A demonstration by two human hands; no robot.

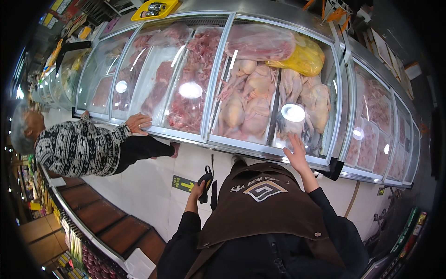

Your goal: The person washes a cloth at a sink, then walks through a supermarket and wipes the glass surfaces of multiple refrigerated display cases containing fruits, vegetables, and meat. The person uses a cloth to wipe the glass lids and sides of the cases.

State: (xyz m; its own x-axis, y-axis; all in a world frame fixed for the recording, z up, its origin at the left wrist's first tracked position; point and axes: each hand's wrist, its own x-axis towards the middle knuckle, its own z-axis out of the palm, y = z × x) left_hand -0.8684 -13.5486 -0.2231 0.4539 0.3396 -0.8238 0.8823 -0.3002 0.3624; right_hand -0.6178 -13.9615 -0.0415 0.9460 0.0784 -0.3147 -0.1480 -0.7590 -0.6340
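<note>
Low beside my apron, my left hand (198,192) grips a black object with a strap loop (207,185); its exact kind is hard to tell. My right hand (298,153), fingers apart and holding nothing, is at the front edge of a glass-topped refrigerated display case (244,142). Whether the palm presses on the glass cannot be seen. Under the glass near that hand lie whole plucked chickens (258,111) and darker-skinned poultry (310,137). Behind them are a yellow plastic bag (299,57) and a large piece of pink meat under clear wrap (259,42).
Another person (76,150) in a patterned sweater stands at left, one hand on the case. Trays of red meat (195,69) fill nearby sections. A second case (376,132) continues rightward. Brown-topped shelving (104,212) stands behind at lower left. A yellow tray (167,13) sits atop the case.
</note>
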